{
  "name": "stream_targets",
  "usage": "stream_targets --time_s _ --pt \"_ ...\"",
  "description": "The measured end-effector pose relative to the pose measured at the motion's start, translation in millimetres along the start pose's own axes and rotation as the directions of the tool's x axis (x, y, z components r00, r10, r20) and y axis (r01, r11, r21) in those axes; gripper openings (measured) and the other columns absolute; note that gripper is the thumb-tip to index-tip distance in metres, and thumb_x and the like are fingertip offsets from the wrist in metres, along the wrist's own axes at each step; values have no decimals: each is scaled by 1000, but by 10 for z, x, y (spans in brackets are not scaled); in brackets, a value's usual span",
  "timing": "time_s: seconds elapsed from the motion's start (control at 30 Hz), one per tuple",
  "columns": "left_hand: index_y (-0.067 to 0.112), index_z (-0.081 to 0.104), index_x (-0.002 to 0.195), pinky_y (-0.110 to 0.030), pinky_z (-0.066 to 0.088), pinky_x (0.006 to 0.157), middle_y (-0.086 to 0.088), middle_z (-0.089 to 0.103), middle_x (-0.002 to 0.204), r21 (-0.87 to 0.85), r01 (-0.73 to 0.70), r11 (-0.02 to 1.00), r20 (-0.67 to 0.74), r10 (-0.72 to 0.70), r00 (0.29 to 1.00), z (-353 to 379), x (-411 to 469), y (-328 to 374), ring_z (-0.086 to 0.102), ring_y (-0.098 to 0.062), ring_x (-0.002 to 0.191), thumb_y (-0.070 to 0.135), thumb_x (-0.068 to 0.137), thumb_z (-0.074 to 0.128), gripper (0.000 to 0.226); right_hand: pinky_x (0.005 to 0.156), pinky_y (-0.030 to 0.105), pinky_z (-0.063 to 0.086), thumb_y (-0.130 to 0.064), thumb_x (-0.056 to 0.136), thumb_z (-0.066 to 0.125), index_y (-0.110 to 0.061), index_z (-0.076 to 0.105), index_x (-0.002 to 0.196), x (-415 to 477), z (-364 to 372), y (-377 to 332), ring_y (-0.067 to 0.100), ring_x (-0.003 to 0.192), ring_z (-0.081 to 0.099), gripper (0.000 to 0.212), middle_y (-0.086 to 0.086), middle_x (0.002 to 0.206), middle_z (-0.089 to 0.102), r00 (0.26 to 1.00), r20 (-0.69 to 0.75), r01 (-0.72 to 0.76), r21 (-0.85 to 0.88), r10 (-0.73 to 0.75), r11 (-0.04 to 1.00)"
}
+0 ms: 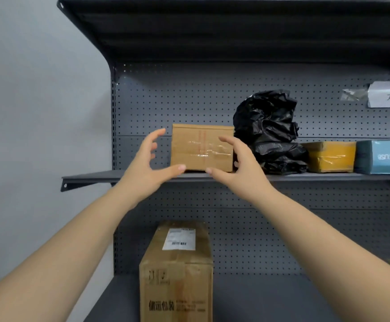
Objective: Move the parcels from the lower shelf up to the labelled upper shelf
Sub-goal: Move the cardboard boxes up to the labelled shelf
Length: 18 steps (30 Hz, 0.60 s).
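Note:
A small brown taped box (201,145) stands on the upper shelf (91,178), near its left end. My left hand (146,169) is open just left of the box, fingers spread and clear of its side, thumb tip at its lower front edge. My right hand (241,168) is open at the box's right side, fingers curved in front of that corner, thumb tip at the lower edge. A tall brown carton (177,275) with a white shipping label stands on the lower shelf (270,298).
On the upper shelf, right of the small box, sit a crumpled black bag parcel (268,126), a yellow-taped box (331,156) and a blue box (382,156). A white paper label (389,94) hangs on the pegboard. Another shelf (212,31) overhangs above. A grey wall (26,112) is at left.

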<state>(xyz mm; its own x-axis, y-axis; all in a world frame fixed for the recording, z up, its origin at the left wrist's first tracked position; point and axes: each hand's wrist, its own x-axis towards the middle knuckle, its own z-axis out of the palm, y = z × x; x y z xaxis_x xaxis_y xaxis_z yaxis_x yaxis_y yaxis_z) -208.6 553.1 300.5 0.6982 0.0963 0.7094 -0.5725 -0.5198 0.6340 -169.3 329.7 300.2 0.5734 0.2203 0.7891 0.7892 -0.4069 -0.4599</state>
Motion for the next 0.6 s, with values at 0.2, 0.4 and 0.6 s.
stream_targets --time_s 0.2,0.4,0.6 --pt "61 36 132 -33 44 101 12 40 146 -62 62 996 32 -60 998 117 -849 -257 40 -6 134 53 61 78 83 112 33 35 -39 82 73 -53 33 135 -813 97 52 -8 133 28 68 -43 135 29 994 109 2 127 -16 992" --pt "59 37 133 -29 42 99 14 39 147 -63 178 982 38 -176 984 171 -1317 -603 37 -7 135 50 60 79 84 117 44 29 -40 79 75 -59 28 138 -1378 355 359 -2 145 16 78 -27 154 21 948 317 -87 159 33 983" --pt "59 36 133 -38 36 106 17 31 148 13 272 962 94 -272 958 235 -1596 -1101 26 -3 135 39 68 84 83 117 48 28 -35 78 78 -50 32 140 -1641 707 709 0 142 21 79 -28 150 27 925 340 -230 149 169 962"
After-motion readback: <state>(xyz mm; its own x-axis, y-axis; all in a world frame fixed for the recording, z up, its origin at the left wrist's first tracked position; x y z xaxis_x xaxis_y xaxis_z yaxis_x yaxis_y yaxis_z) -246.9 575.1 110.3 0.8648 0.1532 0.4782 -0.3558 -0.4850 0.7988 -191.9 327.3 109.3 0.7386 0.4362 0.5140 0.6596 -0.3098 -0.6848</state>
